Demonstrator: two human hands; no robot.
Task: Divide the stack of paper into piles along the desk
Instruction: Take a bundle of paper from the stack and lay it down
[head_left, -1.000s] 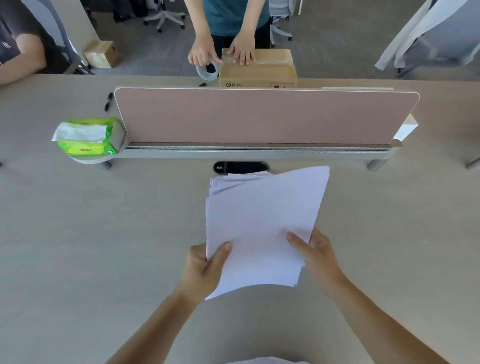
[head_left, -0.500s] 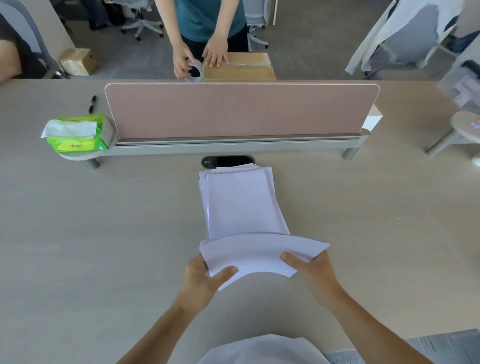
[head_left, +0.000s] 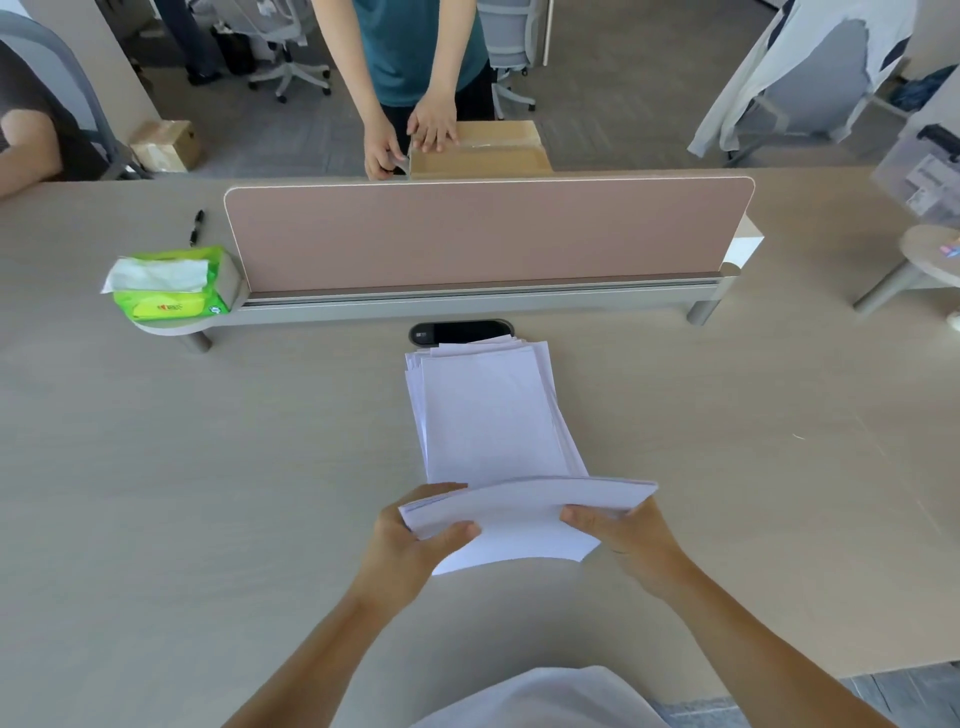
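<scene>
A stack of white paper (head_left: 488, 410) lies flat on the pale wooden desk (head_left: 208, 467), its far end near the black cable port. Just in front of it I hold a lifted bundle of sheets (head_left: 524, 514), bowed slightly and raised off the desk over the stack's near edge. My left hand (head_left: 410, 545) grips the bundle's left end, thumb on top. My right hand (head_left: 623, 535) grips its right end, thumb on top too.
A pink divider screen (head_left: 483, 234) on a grey rail crosses the desk behind the stack. A green tissue pack (head_left: 171, 283) sits at its left end, a black pen (head_left: 196, 226) beyond. A black cable port (head_left: 460, 331) lies behind the stack. Another person (head_left: 415, 57) tapes a cardboard box (head_left: 478, 150) across the divider.
The sheets I held tilted up a second ago have come down toward me and now lie nearly level. A separate stack shows on the desk behind them. My view has shifted a little.
</scene>
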